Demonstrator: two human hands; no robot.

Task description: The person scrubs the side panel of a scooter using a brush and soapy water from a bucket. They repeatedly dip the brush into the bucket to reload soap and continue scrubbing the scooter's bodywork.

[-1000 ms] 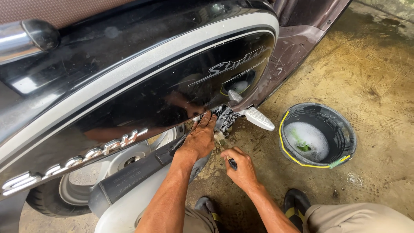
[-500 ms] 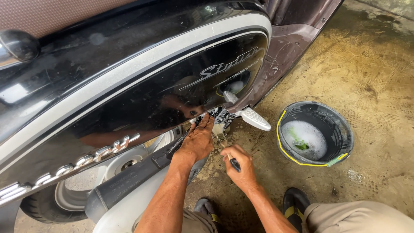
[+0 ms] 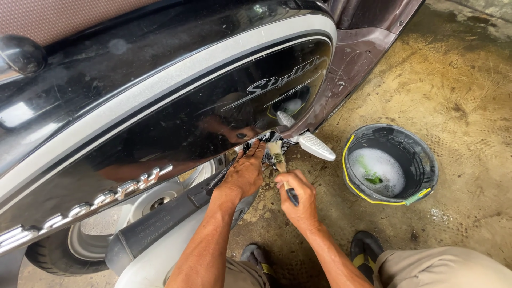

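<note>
Right hand [image 3: 300, 198] gripped a paintbrush [image 3: 278, 160], its bristles since lifted closer under the scooter's black side panel [image 3: 160, 128]. Left hand [image 3: 246, 172] pressed there, fingers spread, holding nothing. Soapy bucket [image 3: 390, 163] stood on the floor.

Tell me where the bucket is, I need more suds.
In the head view, the black bucket stands on the concrete floor, right of the right hand and the scooter's footpeg.

black bucket [image 3: 421, 160] of soapy water, shoe [image 3: 365, 250]
</note>
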